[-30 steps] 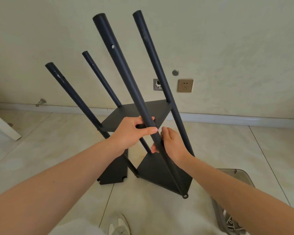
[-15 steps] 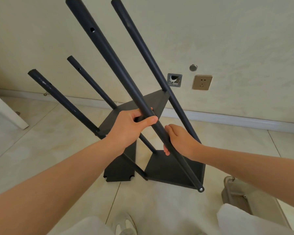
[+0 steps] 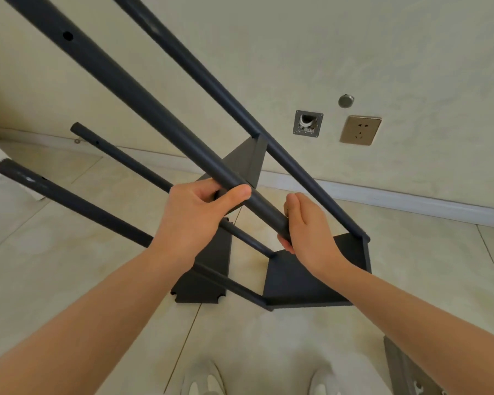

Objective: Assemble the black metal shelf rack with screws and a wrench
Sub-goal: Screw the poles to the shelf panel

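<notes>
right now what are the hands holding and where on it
The nearest black pole, low on its shaft: left hand grips it, right hand just below.

You face a cream wall (image 3: 382, 38) with a white baseboard (image 3: 411, 201); a brass-coloured socket (image 3: 360, 130) sits beside an open wall box (image 3: 308, 124), above a pale tiled floor (image 3: 40, 252).

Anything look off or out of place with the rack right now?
The rack is tilted steeply, held by its nearest pole, not standing upright. A notched shelf panel lies flat on the floor under it, apparently unattached. The lower left pole has a pale scuff near its end. A wall box sits open with wiring showing.
</notes>
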The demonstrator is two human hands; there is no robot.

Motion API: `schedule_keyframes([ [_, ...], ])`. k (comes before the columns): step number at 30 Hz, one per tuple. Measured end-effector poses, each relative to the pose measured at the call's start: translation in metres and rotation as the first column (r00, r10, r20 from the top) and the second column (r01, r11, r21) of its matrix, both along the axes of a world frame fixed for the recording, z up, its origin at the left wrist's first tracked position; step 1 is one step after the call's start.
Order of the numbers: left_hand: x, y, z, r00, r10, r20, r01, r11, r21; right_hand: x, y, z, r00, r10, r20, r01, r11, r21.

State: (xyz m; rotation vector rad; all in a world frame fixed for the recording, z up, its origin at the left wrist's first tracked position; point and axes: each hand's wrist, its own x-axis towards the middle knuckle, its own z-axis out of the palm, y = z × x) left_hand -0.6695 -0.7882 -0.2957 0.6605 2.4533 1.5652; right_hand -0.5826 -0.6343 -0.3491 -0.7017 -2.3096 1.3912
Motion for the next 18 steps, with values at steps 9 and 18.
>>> schedule_keyframes([
  [9,-0.005,-0.014,-0.025,0.967,0.145,0.208,-0.175,0.975,0.138,-0.017,-0.002,-0.004,0.997,0.066,0.03,-0.071,0.974,0.216],
  [18,0.011,-0.017,-0.073,0.886,0.162,0.435,-0.271,0.941,0.203,-0.009,0.006,-0.016,0.975,0.085,0.206,-0.17,0.882,0.44],
])
